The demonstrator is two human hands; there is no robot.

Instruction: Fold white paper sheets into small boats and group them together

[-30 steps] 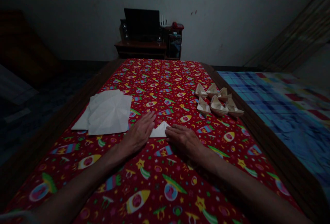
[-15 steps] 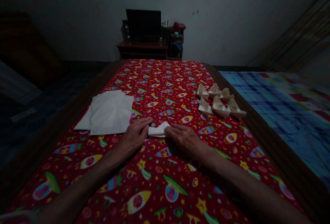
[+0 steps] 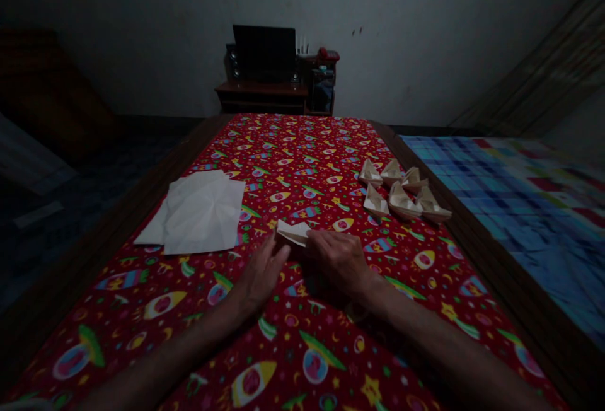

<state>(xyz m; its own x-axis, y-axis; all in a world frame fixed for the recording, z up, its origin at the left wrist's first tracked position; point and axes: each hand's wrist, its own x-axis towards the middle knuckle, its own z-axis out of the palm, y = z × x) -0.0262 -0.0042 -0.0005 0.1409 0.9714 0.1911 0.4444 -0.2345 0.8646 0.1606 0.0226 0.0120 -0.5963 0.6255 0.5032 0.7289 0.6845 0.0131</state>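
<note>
A small folded piece of white paper [image 3: 293, 232] is between my hands, tilted a little off the red patterned cloth [image 3: 302, 329]. My right hand [image 3: 341, 260] pinches its right end, fingers closed. At its left end is my left hand [image 3: 265, 269], turned on edge with thumb and fingers apart; the fingertips are close to the paper's edge. To the left lies a stack of creased white paper sheets [image 3: 203, 215]. Several folded paper boats [image 3: 405, 200] stand in two rows on the right.
The cloth covers a long surface with dark wooden edges [image 3: 477, 260]. Beyond its far end are a desk [image 3: 262, 88] with a black monitor [image 3: 265, 52], speakers and a red telephone [image 3: 328, 55]. A blue plaid sheet [image 3: 491, 190] spreads out on the right.
My right hand has lifted and tilted the folded paper off the cloth. My left hand has turned from lying flat beside it to standing on edge, with the thumb spread.
</note>
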